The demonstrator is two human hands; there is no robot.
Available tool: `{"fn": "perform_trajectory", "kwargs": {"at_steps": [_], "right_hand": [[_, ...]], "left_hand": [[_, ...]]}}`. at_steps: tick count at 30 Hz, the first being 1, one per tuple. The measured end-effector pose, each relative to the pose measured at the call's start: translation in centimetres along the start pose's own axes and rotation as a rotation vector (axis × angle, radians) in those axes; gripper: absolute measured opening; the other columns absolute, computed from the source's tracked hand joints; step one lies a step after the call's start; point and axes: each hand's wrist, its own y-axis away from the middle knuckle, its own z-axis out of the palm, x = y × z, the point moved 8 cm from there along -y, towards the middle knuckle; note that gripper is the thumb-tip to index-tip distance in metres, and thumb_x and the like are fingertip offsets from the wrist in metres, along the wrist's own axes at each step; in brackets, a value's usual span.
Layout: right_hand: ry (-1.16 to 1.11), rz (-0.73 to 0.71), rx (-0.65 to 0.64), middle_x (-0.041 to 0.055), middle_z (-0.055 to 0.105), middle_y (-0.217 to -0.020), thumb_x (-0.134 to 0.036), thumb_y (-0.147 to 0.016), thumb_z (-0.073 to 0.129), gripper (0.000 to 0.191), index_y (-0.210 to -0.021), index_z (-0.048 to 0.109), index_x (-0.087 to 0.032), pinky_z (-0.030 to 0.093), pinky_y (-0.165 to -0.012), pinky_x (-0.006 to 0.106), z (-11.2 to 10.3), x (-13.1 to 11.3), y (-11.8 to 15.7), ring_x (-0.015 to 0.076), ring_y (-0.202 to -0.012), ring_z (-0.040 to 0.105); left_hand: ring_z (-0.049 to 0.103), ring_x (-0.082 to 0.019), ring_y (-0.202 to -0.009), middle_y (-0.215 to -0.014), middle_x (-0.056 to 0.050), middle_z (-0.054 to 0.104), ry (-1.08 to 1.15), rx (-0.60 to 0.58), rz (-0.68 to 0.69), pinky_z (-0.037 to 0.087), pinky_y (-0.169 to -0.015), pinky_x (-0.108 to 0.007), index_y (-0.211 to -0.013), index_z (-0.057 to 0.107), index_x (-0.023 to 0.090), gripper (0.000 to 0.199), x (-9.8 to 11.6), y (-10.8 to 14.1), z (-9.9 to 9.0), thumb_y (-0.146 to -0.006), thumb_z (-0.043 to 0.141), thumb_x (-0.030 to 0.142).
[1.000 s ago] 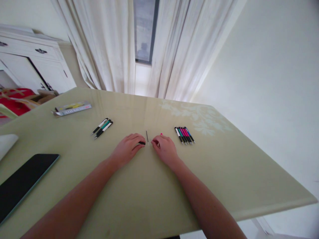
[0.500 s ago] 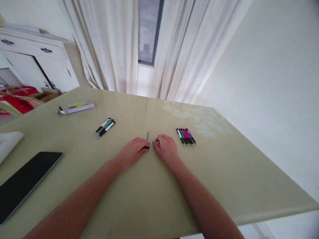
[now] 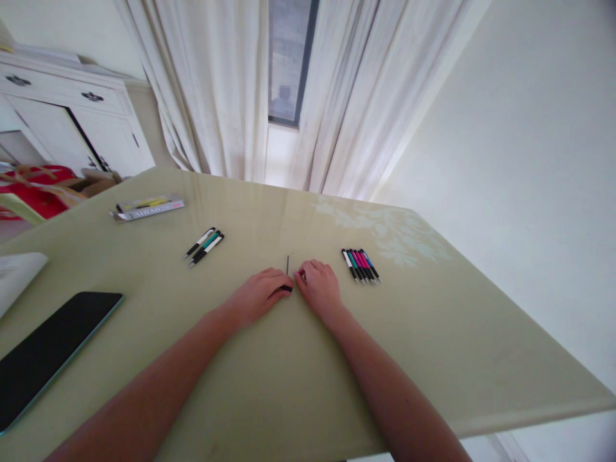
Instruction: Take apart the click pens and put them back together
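My left hand [image 3: 264, 293] rests on the pale green table [image 3: 269, 385], its fingers closed round a small black piece [image 3: 287, 288]. Close to its right is my right hand [image 3: 320, 285], with thumb and fingers pinched together; what they hold is too small and hidden to name. A thin dark rod [image 3: 287, 265] lies just beyond the gap between the hands. Right of my right hand, several pens [image 3: 360, 266] with white, green, pink and blue barrels lie side by side. Three pens [image 3: 205, 247], white and green, lie to the left.
A black tablet [image 3: 55, 350] lies at the left, with white paper [image 3: 19, 273] behind it. An open box [image 3: 151, 208] stands near the far left edge. Beyond the table are a white cabinet [image 3: 72, 115], red bags [image 3: 38, 192] and curtains [image 3: 216, 90].
My left hand has shifted very slightly to the right, closer to my right hand. The view itself has moved a little; the pens and rod lie as before.
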Motion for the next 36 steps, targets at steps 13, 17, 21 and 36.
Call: {"fn": "perform_trajectory", "kwargs": {"at_steps": [13,17,21,36], "right_hand": [[-0.054,0.017,0.007,0.0077,0.071,-0.092,-0.029,-0.097,0.062,0.015,-0.089,0.067,-0.018,0.040,-0.086,0.033,0.3,0.1,0.0,0.0214,-0.091,0.062],[-0.068,0.012,0.025,0.0070,0.070,-0.091,-0.030,-0.099,0.061,0.017,-0.088,0.067,-0.019,0.039,-0.084,0.032,-0.3,0.3,-0.1,0.0208,-0.090,0.062],[-0.088,0.061,0.076,0.0061,0.070,-0.089,-0.030,-0.100,0.060,0.018,-0.088,0.067,-0.019,0.038,-0.082,0.032,-1.3,1.6,0.0,0.0202,-0.088,0.061],[-0.402,0.077,0.179,0.0023,0.064,-0.075,-0.041,-0.102,0.054,0.035,-0.079,0.065,-0.018,0.037,-0.067,0.027,-3.3,2.7,0.6,0.0151,-0.069,0.054]], "left_hand": [[0.064,-0.022,-0.103,-0.108,-0.006,0.072,0.013,-0.015,0.023,0.050,-0.096,-0.038,-0.109,0.069,0.023,0.020,0.0,0.1,0.1,-0.102,0.050,0.026],[0.063,-0.022,-0.105,-0.108,-0.006,0.072,0.001,-0.008,0.014,0.049,-0.098,-0.039,-0.109,0.069,0.023,0.020,0.2,0.2,-0.1,-0.102,0.051,0.027],[0.062,-0.023,-0.105,-0.109,-0.007,0.070,-0.018,0.005,0.013,0.049,-0.098,-0.040,-0.110,0.069,0.023,0.021,0.3,0.2,-0.4,-0.102,0.050,0.029],[0.062,-0.022,-0.097,-0.099,-0.005,0.068,-0.112,0.139,-0.043,0.049,-0.089,-0.036,-0.111,0.070,0.021,0.025,-0.1,0.3,-1.6,-0.102,0.054,0.037]]}}
